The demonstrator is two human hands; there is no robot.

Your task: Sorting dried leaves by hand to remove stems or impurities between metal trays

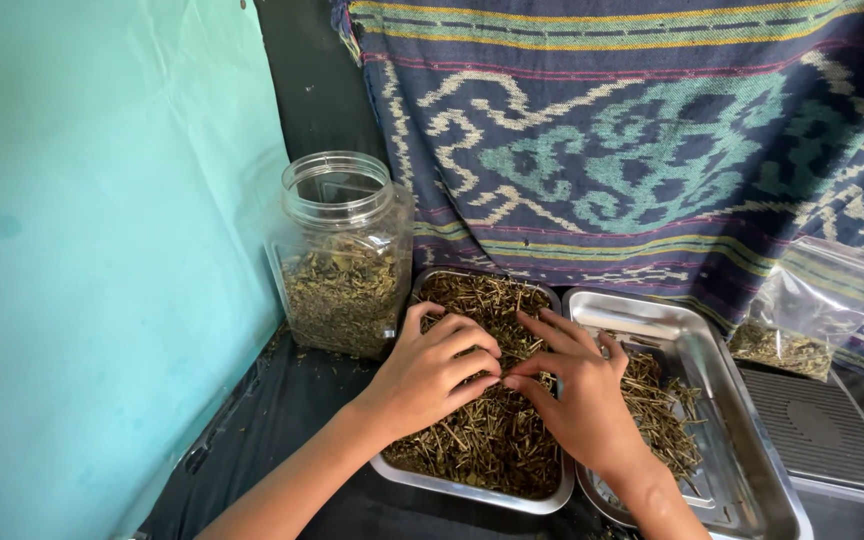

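Observation:
My left hand (430, 373) and my right hand (577, 385) rest side by side on a heap of dried brown stems and leaves (492, 440) in a steel tray (472, 489). The fingers of both hands are curled into the heap and their tips almost meet at the middle. Whether either hand pinches a stem is hidden by the fingers. A second steel tray (722, 380) on the right holds a thinner scatter of the same stems (664, 410), partly under my right wrist.
A clear plastic jar (342, 255) without a lid, half full of dried leaves, stands left of the trays by a turquoise wall. A clear bag with some dried leaves (802, 320) lies above a grey ridged box (822, 435) at right. A patterned woven cloth (652, 130) hangs behind.

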